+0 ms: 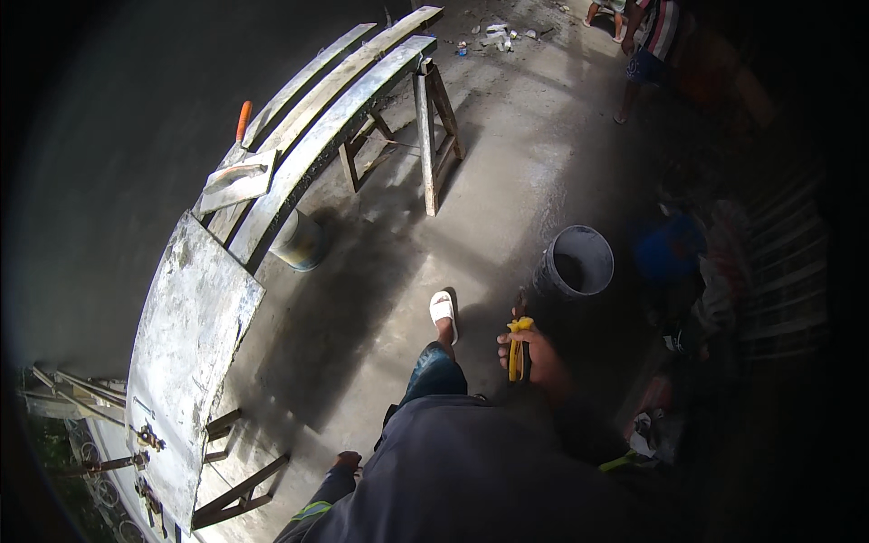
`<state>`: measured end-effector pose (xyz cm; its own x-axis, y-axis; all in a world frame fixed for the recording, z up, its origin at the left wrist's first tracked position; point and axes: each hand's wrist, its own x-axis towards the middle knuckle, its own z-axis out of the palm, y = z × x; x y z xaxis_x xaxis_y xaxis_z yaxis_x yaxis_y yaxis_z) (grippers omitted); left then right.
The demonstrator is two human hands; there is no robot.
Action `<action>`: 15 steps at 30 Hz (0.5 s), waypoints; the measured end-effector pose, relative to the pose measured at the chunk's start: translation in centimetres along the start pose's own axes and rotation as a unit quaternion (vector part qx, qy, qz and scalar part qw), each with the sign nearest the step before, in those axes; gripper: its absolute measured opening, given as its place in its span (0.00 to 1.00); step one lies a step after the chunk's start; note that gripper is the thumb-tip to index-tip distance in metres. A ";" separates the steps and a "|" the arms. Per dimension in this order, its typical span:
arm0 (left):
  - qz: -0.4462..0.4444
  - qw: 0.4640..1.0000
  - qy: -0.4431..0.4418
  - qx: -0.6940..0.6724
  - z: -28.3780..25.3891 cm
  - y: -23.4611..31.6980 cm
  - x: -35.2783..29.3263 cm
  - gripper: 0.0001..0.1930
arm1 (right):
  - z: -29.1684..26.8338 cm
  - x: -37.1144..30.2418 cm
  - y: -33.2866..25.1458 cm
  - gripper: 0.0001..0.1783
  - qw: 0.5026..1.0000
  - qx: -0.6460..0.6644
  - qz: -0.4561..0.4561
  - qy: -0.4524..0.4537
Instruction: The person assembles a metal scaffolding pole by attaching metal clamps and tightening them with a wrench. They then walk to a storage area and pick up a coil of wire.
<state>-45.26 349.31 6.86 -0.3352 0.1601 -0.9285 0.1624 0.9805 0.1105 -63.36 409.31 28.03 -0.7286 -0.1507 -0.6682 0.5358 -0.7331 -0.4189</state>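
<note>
My right hand (545, 360) is closed around a pair of pliers (519, 351) with yellow and black handles. Their jaws point away from me, toward a white bucket (602, 271) on the floor with dark stuff inside. Low by my side hangs my left hand (348, 460), only partly showing past my sleeve; its fingers are too small and dark to make out. It is nearest to the wooden trestle legs (244, 489) under a pale, stained board (181, 326) at the left.
Long planks (348, 118) rest on sawhorses (430, 136). A plastering float (237, 181) and an orange-handled trowel (243, 122) lie on them. Another bucket (299, 242) stands below. Rubble (496, 36) and two people (654, 41) are farther off. A blue container (668, 246) stands at right.
</note>
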 end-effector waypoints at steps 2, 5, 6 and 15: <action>0.031 0.997 0.054 -0.048 -4.8 1.9 5.3 0.10 | -1.3 5.5 -4.6 0.17 0.991 -0.126 -0.004 0.036; 0.084 0.984 0.126 -0.097 -16.1 5.1 13.4 0.10 | -5.9 11.9 -10.0 0.17 0.979 -0.168 0.039 0.105; 0.107 0.980 0.141 -0.096 -21.0 6.5 15.7 0.10 | -8.0 13.1 -11.3 0.16 0.980 -0.144 0.021 0.133; 0.133 0.912 0.242 -0.302 -77.2 24.2 27.5 0.24 | -24.0 16.4 -20.2 0.14 0.922 -0.189 -0.001 0.337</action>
<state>-122.22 386.24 11.37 -0.7522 0.2904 -0.5915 -0.1949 0.7595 0.6206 -75.88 437.53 10.77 -0.3663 0.3901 -0.8448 0.7385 -0.4304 -0.5189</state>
